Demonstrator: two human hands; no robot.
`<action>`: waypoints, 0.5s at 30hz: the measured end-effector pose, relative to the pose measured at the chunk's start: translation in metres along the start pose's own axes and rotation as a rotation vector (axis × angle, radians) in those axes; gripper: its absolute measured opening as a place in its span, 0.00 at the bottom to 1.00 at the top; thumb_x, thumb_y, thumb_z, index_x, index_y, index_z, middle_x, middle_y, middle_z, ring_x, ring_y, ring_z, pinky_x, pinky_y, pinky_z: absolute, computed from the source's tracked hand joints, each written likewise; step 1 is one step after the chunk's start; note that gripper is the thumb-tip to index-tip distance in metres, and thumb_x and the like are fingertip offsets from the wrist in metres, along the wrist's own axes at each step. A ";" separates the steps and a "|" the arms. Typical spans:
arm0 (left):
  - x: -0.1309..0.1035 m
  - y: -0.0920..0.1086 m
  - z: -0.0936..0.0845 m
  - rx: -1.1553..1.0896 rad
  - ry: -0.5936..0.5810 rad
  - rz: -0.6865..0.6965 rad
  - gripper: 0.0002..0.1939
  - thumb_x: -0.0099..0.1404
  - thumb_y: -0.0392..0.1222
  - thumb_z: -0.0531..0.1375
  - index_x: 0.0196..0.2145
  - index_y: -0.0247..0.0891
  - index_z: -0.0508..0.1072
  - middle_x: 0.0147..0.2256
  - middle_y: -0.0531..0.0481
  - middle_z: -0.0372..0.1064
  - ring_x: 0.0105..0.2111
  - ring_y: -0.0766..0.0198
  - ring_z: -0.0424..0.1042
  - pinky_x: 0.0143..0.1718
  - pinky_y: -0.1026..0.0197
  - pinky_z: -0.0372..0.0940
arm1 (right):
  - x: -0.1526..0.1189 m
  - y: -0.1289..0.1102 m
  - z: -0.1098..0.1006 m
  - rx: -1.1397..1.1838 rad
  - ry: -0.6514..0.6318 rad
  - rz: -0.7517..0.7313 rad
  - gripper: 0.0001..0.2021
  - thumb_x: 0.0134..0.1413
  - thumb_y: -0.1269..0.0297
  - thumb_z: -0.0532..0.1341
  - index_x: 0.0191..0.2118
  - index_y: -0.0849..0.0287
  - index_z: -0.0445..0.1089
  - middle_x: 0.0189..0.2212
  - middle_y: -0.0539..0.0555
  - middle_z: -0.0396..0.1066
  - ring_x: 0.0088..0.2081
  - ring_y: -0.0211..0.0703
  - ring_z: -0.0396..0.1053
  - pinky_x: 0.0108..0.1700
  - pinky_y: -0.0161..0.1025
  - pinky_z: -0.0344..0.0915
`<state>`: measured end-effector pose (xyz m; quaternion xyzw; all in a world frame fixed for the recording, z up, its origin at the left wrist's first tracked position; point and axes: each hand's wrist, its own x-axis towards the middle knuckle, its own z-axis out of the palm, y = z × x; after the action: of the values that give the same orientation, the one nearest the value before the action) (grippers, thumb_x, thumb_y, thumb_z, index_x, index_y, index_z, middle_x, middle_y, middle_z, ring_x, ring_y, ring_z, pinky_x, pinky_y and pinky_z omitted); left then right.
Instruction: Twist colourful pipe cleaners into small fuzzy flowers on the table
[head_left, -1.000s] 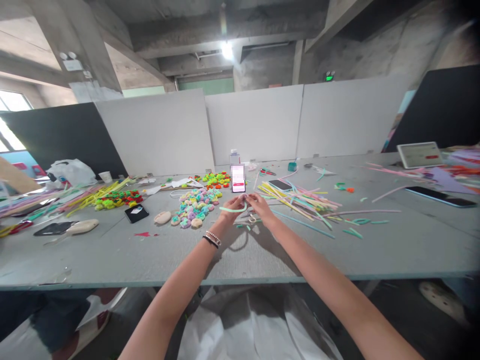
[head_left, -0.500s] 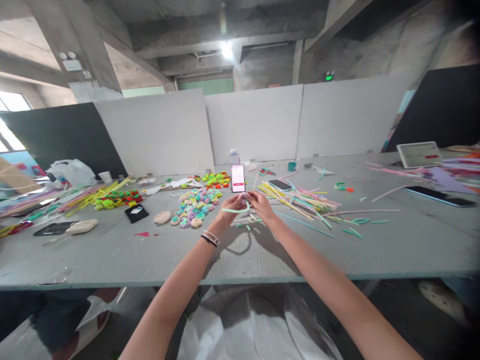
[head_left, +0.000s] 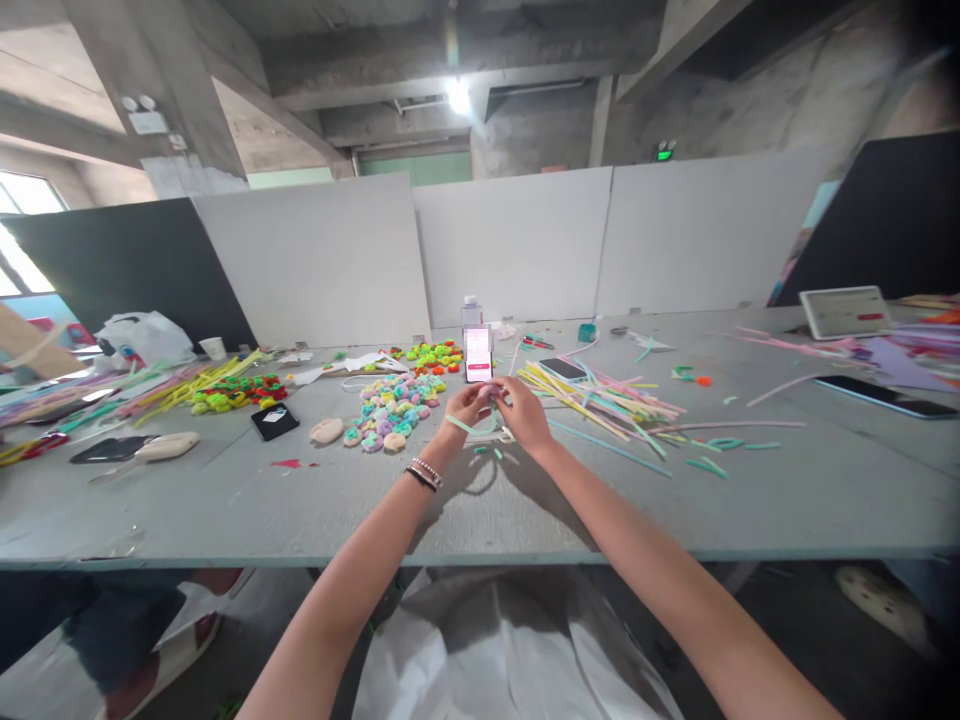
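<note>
My left hand point(head_left: 466, 410) and my right hand point(head_left: 520, 410) meet above the middle of the table, fingertips pinched together on a small purple piece. A pale green fuzzy stem point(head_left: 471, 430) curves from between the fingers under my left hand. Right behind them a lit phone point(head_left: 478, 356) stands upright against a clear bottle point(head_left: 471, 305). Left of my hands lies a heap of pastel fuzzy pieces point(head_left: 390, 410). On the right is a loose pile of pastel stems point(head_left: 600, 395), with a dark phone point(head_left: 562, 370) at its back edge.
Red and green fuzzy pieces point(head_left: 236, 392), a black square case point(head_left: 274, 421) and a beige-handled tool point(head_left: 169, 447) lie on the left. A tablet point(head_left: 844, 312) and a large phone point(head_left: 885, 396) are at the right. White panels point(head_left: 517, 245) stand behind the table point(head_left: 300, 515).
The green stem's free end has swung closer to my left hand and wrist. My fingers have shifted slightly around the small purple piece. The view has moved slightly.
</note>
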<state>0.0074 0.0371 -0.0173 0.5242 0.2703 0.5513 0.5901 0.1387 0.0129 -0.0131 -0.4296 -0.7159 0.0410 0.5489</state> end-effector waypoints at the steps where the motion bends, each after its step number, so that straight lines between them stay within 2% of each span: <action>1: 0.001 -0.001 0.000 0.000 0.007 0.001 0.28 0.47 0.52 0.70 0.43 0.35 0.74 0.37 0.41 0.75 0.40 0.58 0.72 0.44 0.58 0.63 | 0.000 0.000 0.000 -0.023 0.004 -0.010 0.11 0.57 0.65 0.54 0.45 0.55 0.70 0.41 0.56 0.71 0.40 0.46 0.68 0.44 0.43 0.64; 4: 0.001 -0.002 0.000 0.002 0.029 0.008 0.30 0.47 0.50 0.70 0.46 0.36 0.72 0.36 0.42 0.75 0.39 0.59 0.73 0.43 0.57 0.64 | 0.000 0.003 0.001 -0.055 0.023 -0.013 0.11 0.56 0.66 0.55 0.43 0.56 0.70 0.41 0.57 0.70 0.43 0.48 0.66 0.47 0.44 0.62; 7: -0.001 -0.001 -0.001 0.010 0.046 0.021 0.31 0.47 0.48 0.70 0.49 0.38 0.70 0.35 0.44 0.76 0.37 0.59 0.73 0.41 0.57 0.65 | 0.001 0.006 0.004 -0.020 0.021 -0.014 0.10 0.56 0.66 0.55 0.41 0.57 0.70 0.40 0.58 0.69 0.42 0.48 0.66 0.46 0.44 0.63; 15: -0.002 0.000 -0.003 0.037 0.071 0.046 0.31 0.47 0.44 0.70 0.49 0.37 0.69 0.31 0.45 0.75 0.35 0.58 0.73 0.39 0.57 0.65 | 0.000 0.011 0.010 0.014 -0.009 -0.044 0.09 0.56 0.65 0.56 0.39 0.59 0.71 0.37 0.58 0.67 0.41 0.48 0.66 0.45 0.44 0.64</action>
<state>0.0039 0.0360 -0.0187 0.5212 0.2894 0.5778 0.5574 0.1365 0.0240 -0.0228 -0.4097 -0.7273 0.0360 0.5494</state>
